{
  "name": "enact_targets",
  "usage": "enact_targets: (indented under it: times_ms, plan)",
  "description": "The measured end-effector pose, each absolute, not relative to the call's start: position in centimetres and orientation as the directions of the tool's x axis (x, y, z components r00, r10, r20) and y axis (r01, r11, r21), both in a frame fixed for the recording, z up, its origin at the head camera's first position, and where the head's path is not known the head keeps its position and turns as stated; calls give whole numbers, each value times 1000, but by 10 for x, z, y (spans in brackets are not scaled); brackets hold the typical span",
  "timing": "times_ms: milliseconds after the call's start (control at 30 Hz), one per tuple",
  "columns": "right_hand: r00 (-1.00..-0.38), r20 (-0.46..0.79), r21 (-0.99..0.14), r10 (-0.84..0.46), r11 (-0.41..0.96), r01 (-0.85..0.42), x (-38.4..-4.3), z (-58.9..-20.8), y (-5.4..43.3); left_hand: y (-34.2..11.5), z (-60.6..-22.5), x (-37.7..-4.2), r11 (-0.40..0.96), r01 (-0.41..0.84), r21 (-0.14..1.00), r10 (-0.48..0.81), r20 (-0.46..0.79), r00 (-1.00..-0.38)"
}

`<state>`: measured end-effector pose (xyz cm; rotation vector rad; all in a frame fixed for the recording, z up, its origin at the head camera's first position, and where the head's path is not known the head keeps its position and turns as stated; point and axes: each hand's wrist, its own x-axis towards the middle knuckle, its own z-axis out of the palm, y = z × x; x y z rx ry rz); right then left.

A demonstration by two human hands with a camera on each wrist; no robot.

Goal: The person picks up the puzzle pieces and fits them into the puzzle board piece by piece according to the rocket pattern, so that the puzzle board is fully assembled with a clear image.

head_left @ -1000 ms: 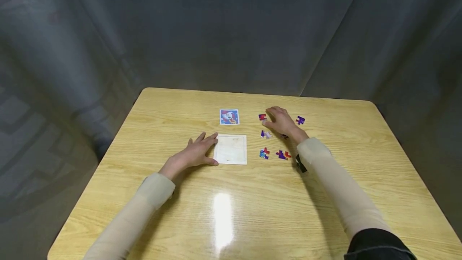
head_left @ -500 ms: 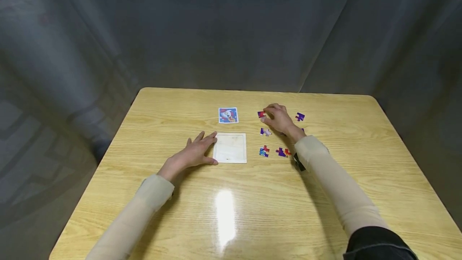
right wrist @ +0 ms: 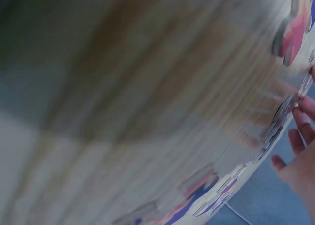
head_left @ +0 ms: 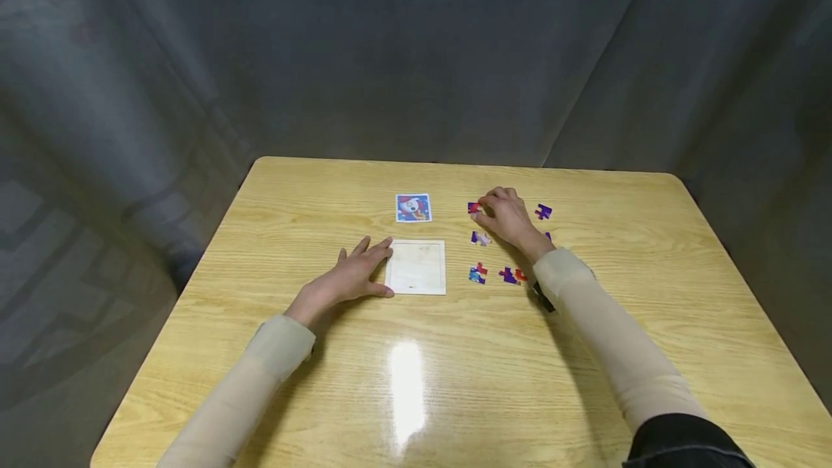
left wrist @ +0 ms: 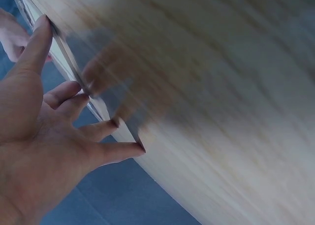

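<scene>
One red puzzle piece (head_left: 473, 207) lies on the table (head_left: 494, 388), at the far left of a loose group, with the right hand (head_left: 509, 219) bent over it. Thumb and index finger stand close together at its edge; whether they pinch it cannot be told. Nearer the person, a lilac piece (head_left: 481, 238) and then a red-and-blue piece (head_left: 477, 274) lie in line with it, while a purple piece (head_left: 543, 211) sits beyond the right knuckles. More pieces are partly hidden by the wrist.

To the left, a shallow white tray (head_left: 416, 268) lies flat, the left hand (head_left: 347, 276) spread along its left side, thumb and index finger touching the edge. Just behind the tray is a small card (head_left: 413, 208) printed with a white figure on blue. Pale sleeves (head_left: 604, 338) cover both forearms, and a dark curtain (head_left: 403, 56) hangs behind the table.
</scene>
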<state>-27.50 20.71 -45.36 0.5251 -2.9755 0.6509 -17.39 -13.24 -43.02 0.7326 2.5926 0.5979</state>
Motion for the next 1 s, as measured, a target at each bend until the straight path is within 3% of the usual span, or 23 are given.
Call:
enact_targets:
  times_ms: [333, 700, 1000]
  plan:
    - [-935, 161, -310, -317, 883, -353, -276, -451, 200, -132, -434, -176, 778, 399, 485, 558, -242, -794]
    - [-943, 118, -468, -312, 820, -329, -270, -448, 198, -130, -435, -175, 769, 405, 493, 565, -231, -792]
    - [-943, 179, -519, -282, 787, -334, -256, -438, 193, -130, -436, -175, 766, 413, 493, 570, -222, -791]
